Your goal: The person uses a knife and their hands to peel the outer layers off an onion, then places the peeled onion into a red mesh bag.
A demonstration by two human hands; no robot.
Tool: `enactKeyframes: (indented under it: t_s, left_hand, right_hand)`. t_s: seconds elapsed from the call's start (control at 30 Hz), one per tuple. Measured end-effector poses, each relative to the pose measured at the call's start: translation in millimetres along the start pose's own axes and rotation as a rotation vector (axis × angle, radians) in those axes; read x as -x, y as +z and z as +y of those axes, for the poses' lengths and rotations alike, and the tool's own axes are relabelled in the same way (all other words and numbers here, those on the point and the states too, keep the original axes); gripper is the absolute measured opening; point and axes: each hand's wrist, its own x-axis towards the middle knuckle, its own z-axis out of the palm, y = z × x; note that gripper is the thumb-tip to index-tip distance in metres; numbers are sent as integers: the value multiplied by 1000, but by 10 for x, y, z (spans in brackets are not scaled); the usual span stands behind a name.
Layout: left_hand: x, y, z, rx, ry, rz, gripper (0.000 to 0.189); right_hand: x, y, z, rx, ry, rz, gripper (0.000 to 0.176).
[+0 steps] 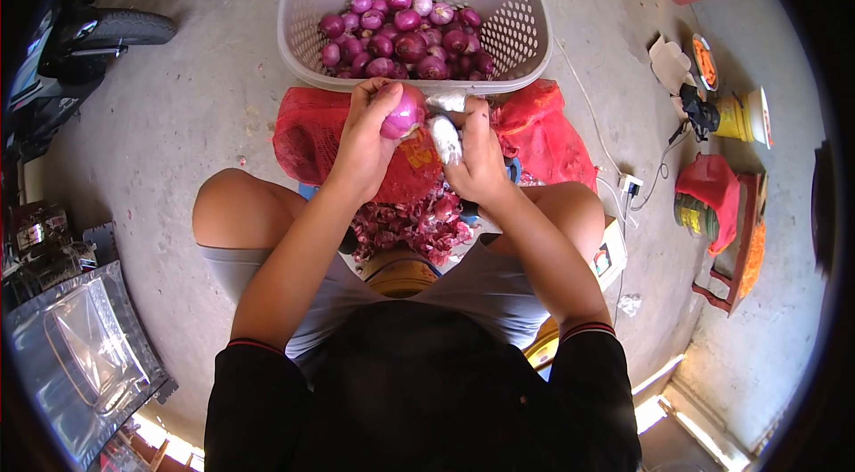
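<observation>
My left hand [363,144] is closed around a shiny purple-red onion [404,114], held up over the floor between my knees. Just to its right, my right hand [479,162] is curled, with white wrapping [444,141] on its thumb and a fingertip. Something dark shows between those fingers, but I cannot make out what it is. Beneath both hands lie a red mesh bag [303,126] and a heap of onion skins [419,227]. In front stands a grey plastic basket [297,49] holding many red onions [410,47].
A motorcycle wheel [134,27] is at the far left, above a shiny metallic sheet [98,356]. On the right are a yellow bucket [737,116], a plate of orange pieces [704,61], a red cloth [712,187] and a cable with a power socket [631,184].
</observation>
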Motion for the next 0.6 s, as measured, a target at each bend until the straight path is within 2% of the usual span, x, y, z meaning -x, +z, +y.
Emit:
enactKeyframes:
  t_s: [0.1,0.23,0.53,0.6]
  left_hand:
    - [3,18,23,2,6,18,26]
    - [10,26,32,45,21,5,32]
    - [-2,-5,-28,-30,16,-32,25]
    - [-6,3,-24,-27,21,-34,25]
  right_hand:
    - [49,8,-66,105,14,-57,49]
    - [38,55,-92,70,72,-62,51]
    - [23,22,-39,45,130,-71,45]
    - [9,9,-90,66,81,-44,44]
